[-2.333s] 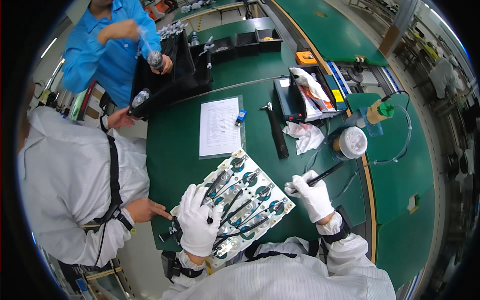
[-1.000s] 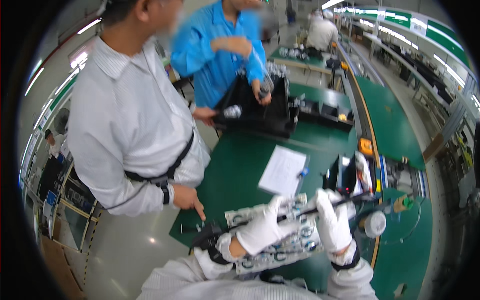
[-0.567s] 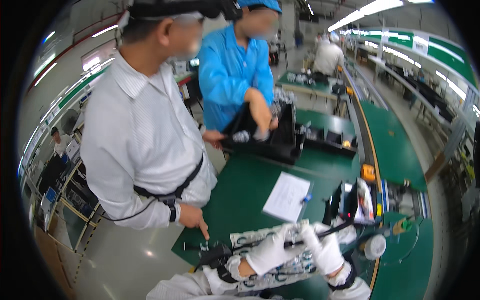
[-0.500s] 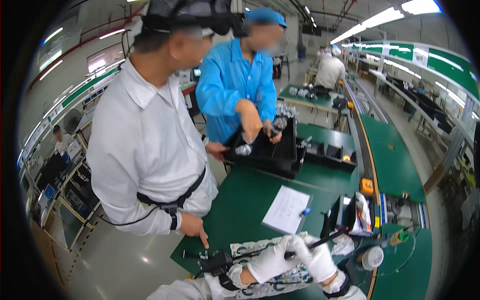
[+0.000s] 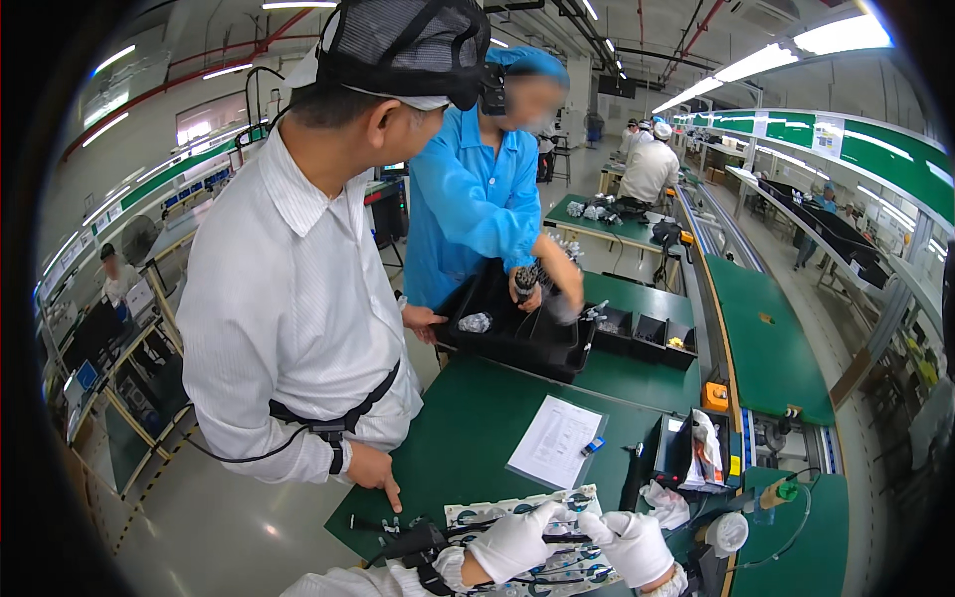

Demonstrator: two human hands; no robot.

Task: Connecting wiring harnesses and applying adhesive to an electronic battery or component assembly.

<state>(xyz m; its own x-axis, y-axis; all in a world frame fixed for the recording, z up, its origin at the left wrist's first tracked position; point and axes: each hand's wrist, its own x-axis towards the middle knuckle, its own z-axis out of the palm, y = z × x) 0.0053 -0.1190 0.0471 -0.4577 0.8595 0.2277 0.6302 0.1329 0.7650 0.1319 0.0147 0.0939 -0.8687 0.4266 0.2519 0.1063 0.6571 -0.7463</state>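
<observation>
My left hand point(image 5: 515, 540), in a white glove, is closed with its fingertips pinched. Facing it, my right hand point(image 5: 631, 547), gloved in white too, has its thumb and fingers drawn together. Something small and pale may be between the fingertips; I cannot make out what either hand holds. Beneath both hands lies a pale tray point(image 5: 476, 515) with round blue-green parts and dark cables. A dark rod-shaped thing point(image 5: 634, 480) rises just beyond my right hand; whether the hand touches it is unclear.
A printed sheet point(image 5: 552, 441) with a small blue item point(image 5: 594, 446) lies beyond the tray. At right stand a black bin point(image 5: 674, 453) and a white-lidded container point(image 5: 729, 534). Two people stand at left and ahead, around a black crate point(image 5: 557, 355); one rests a hand point(image 5: 376, 476) on the table.
My hands have moved apart from their overlapped position. The black tool with a red end no longer shows angled above my right hand. The blue-sleeved person's hand has swung right over the crate.
</observation>
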